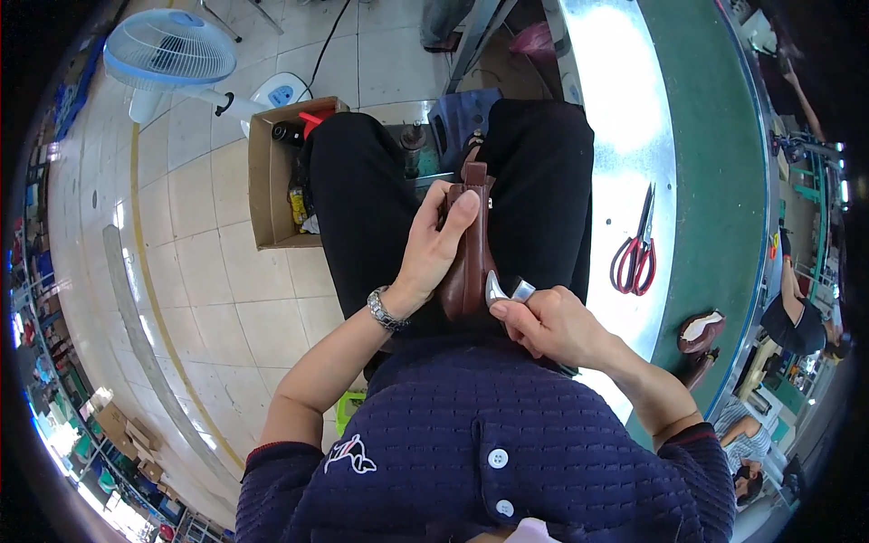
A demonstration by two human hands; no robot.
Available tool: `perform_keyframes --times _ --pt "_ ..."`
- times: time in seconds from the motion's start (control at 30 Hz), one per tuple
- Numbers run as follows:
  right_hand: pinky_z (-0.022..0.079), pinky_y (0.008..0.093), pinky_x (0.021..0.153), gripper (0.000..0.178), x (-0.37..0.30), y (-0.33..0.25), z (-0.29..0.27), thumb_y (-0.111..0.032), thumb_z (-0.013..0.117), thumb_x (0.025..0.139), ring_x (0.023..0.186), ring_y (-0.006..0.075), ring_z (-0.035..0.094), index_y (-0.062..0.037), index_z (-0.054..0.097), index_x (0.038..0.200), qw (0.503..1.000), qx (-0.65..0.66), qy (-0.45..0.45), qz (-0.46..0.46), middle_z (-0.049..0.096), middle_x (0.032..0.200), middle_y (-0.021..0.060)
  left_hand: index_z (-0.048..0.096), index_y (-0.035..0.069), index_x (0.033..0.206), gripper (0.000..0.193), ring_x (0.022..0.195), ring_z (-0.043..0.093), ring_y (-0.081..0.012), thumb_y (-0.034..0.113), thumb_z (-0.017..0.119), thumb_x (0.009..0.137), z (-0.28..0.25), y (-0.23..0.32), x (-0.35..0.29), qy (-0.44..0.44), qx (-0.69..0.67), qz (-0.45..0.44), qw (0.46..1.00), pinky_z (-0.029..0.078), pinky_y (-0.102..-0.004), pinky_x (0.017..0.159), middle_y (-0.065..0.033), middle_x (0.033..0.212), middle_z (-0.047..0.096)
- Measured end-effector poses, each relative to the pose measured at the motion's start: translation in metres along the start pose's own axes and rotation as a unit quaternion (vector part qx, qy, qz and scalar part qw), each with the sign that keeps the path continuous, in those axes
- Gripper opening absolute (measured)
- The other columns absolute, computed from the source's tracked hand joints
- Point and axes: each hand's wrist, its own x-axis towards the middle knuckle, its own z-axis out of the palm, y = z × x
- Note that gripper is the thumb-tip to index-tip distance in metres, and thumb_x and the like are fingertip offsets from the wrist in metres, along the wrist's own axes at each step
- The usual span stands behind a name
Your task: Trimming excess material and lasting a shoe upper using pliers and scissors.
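Note:
A brown leather shoe upper on a last (469, 271) stands between my knees, its narrow end pointing away from me. My left hand (433, 242) is wrapped round its left side, the thumb pressed along the top. My right hand (554, 324) is closed on lasting pincers (493, 288), whose curved silver jaw and square hammer stub stick out past the fingers. The jaw lies against the right edge of the shoe near its wide end. Whether leather is pinched in the jaw I cannot tell. The pincers' handles are mostly hidden in my palm.
Red-handled scissors (635, 262) lie on the metal bench edge (625, 109) at my right. Brown shoe pieces (701, 331) rest on the green belt (701, 181) beyond. A cardboard box (272, 195) of bottles stands by my left knee, a fan (170, 47) behind it.

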Motion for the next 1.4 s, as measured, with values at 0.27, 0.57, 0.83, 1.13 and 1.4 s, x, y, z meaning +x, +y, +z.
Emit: perform_keyframes --times 0.27,0.57,0.83,1.13,1.4 --pt "0.041 0.0231 0.047 0.065 0.007 0.013 -0.010 -0.055 0.042 0.097 0.044 0.0107 0.048 -0.0045 0.053 0.057 0.942 0.281 -0.174 0.049 0.047 0.051 0.0000 0.051 0.008 0.095 0.040 0.070 0.048 -0.0029 0.047 0.059 0.092 0.007 -0.003 -0.003 0.001 0.033 0.022 0.999 0.042 -0.0195 0.063 0.0027 0.080 0.051" --pt "0.051 0.0286 0.055 0.071 0.011 -0.025 -0.043 -0.058 0.034 0.097 0.048 0.0158 0.061 -0.0006 0.061 0.063 0.966 -0.031 -0.242 0.082 0.059 0.054 0.0067 0.051 0.007 0.094 0.037 0.067 0.042 -0.0030 0.043 0.060 0.092 0.007 -0.013 -0.013 0.027 0.068 0.065 0.995 0.038 -0.0195 0.061 0.0039 0.077 0.048" --pt "0.049 0.0305 0.051 0.067 0.003 -0.009 0.010 -0.052 0.040 0.098 0.044 0.0193 0.058 0.0008 0.062 0.063 0.998 0.034 -0.033 0.047 0.057 0.050 0.0097 0.050 0.007 0.092 0.039 0.067 0.045 -0.0029 0.046 0.059 0.092 0.003 -0.001 -0.004 0.056 0.056 0.042 0.996 0.039 -0.0191 0.061 0.0030 0.078 0.051" --pt "0.049 0.0300 0.049 0.061 0.014 0.026 -0.027 -0.052 0.053 0.092 0.050 0.0181 0.064 0.0021 0.066 0.068 0.976 0.049 0.194 0.081 0.062 0.056 0.0102 0.050 0.008 0.091 0.043 0.070 0.049 -0.0038 0.050 0.060 0.090 0.004 -0.004 0.020 0.012 0.031 0.002 0.999 0.043 -0.0207 0.064 0.0002 0.081 0.054" --pt "0.052 0.0423 0.074 0.035 0.042 0.161 -0.066 -0.014 0.054 0.093 0.088 0.0329 0.064 -0.0026 0.052 0.126 0.848 -0.264 0.448 0.104 0.062 0.104 0.0196 0.050 0.009 0.093 0.040 0.074 0.050 -0.0041 0.048 0.057 0.092 0.004 0.002 0.017 -0.007 0.015 -0.016 1.000 0.044 -0.0210 0.073 -0.0001 0.088 0.058"
